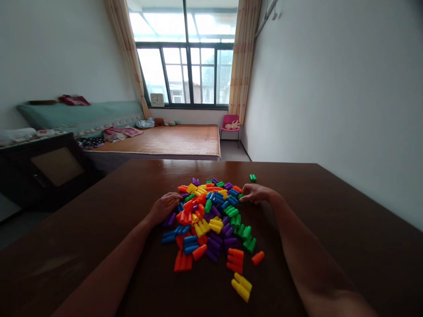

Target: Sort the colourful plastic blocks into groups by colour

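A loose pile of plastic blocks in red, orange, yellow, green, blue and purple (214,225) lies on the dark brown table (109,193). At the pile's left edge rests my left hand (164,207), its fingers curled over a yellow block (172,202). My right hand (254,193) is at the right edge, thumb and fingers together at a green block (241,198) that is partly hidden. Nearest to me lies a yellow block (242,287), with an orange one (258,258) beyond it.
A single green block (253,177) lies behind my right hand. Beyond the table are a bed (178,138), a dark cabinet (53,165) at the left and a pink chair (230,125). A white wall runs along the right.
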`<action>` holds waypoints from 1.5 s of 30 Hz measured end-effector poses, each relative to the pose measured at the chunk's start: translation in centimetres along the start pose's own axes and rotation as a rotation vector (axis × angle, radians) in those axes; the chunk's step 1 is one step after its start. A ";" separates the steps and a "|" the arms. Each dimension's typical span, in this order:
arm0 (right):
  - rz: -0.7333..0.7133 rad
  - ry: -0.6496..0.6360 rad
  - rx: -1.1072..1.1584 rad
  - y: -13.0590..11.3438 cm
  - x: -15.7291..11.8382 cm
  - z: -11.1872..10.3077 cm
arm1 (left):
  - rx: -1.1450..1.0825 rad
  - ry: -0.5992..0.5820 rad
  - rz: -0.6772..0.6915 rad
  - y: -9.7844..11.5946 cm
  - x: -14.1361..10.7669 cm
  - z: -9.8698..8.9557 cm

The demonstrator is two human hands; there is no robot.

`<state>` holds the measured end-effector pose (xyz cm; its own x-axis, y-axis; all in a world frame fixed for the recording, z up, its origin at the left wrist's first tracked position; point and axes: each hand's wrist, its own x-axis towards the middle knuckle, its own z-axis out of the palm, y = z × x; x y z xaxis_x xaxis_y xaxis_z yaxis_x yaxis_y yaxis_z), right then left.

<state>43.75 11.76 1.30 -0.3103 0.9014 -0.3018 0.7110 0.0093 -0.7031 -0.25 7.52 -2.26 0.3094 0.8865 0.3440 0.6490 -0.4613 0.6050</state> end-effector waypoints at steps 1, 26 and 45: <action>0.018 -0.011 -0.031 -0.3 -0.1 0.2 | -0.004 -0.002 0.000 0.0 0.0 0.0; -0.030 0.860 -0.331 9.6 2.6 -2.6 | -0.007 -0.006 -0.018 -0.5 0.0 -0.2; -0.513 0.184 -0.039 -1.0 1.4 1.0 | -0.005 -0.014 -0.001 0.0 -0.2 -0.1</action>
<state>41.98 12.60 0.97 -0.5104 0.8377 0.1941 0.5216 0.4811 -0.7047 -0.39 7.36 -2.25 0.3183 0.8874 0.3335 0.6458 -0.4605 0.6090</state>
